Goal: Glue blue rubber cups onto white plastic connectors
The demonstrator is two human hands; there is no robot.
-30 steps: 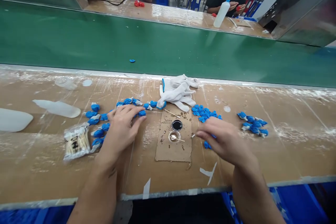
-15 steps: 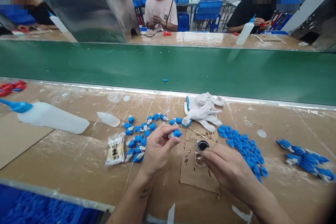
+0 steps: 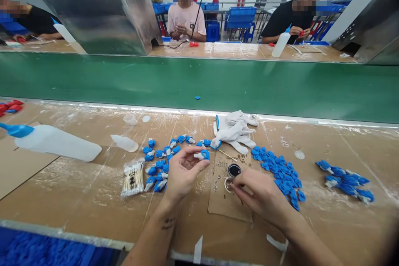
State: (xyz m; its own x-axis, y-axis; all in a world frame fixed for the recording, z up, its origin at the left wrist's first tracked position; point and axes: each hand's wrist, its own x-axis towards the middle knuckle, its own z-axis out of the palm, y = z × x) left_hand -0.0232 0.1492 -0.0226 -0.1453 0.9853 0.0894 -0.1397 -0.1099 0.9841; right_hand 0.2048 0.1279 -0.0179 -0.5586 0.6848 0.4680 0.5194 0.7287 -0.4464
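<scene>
Between the thumb and fingers of my left hand is a small blue and pale grey plastic part, held above the table. The fingers of my right hand are pinched together over a small clear round cup; whatever they hold is hidden. Just behind that cup stands a round container with black contents. Both rest on a stained piece of cardboard. A cotton swab lies at the cardboard's far end. Left of my left hand are several more blue and grey parts.
White gloves lie behind the cardboard. A heap of blue pieces and longer blue parts lie to the right. Leftward are a swab pack and a large white bottle. A green belt separates me from people opposite.
The view has shifted slightly. My left hand has turned the blue part, so its grey end now points left. My right hand remains pinched at the clear cup.
</scene>
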